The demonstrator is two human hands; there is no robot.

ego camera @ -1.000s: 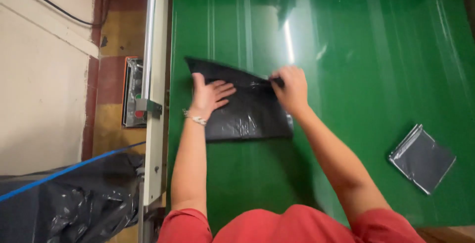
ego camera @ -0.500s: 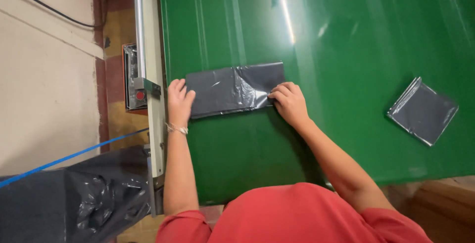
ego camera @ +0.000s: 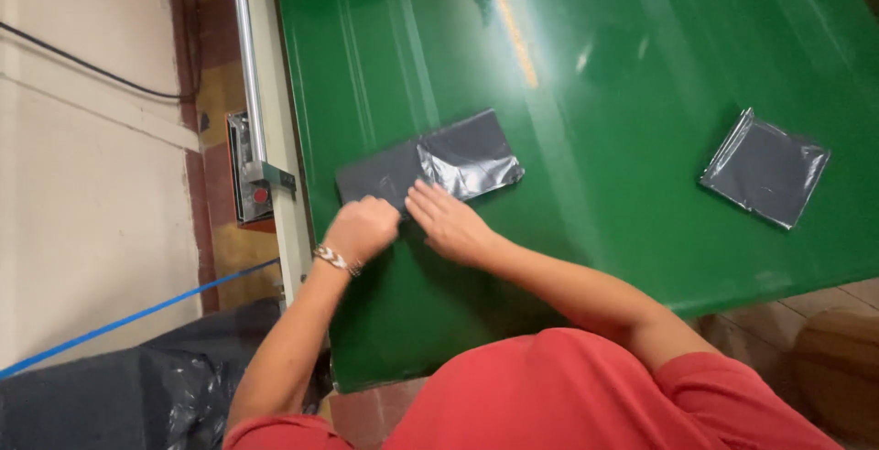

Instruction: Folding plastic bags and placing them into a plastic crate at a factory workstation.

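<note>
A black plastic bag, folded into a long strip, lies on the green table near its left edge. My left hand is curled at the strip's near edge and pinches the plastic there. Just right of it, my right hand lies flat with its fingers stretched onto the same near edge. The two hands almost touch. A second black bag, folded into a square, lies apart on the right of the table.
A metal rail runs along the table's left edge, with a grey box with a red button fixed beside it. Crumpled black plastic and a blue cord sit at lower left. A wooden stool stands at lower right.
The bag went from a loose sheet to a narrow folded strip. My hands, spread at the strip's two ends half a second ago, have come together at its near edge.
</note>
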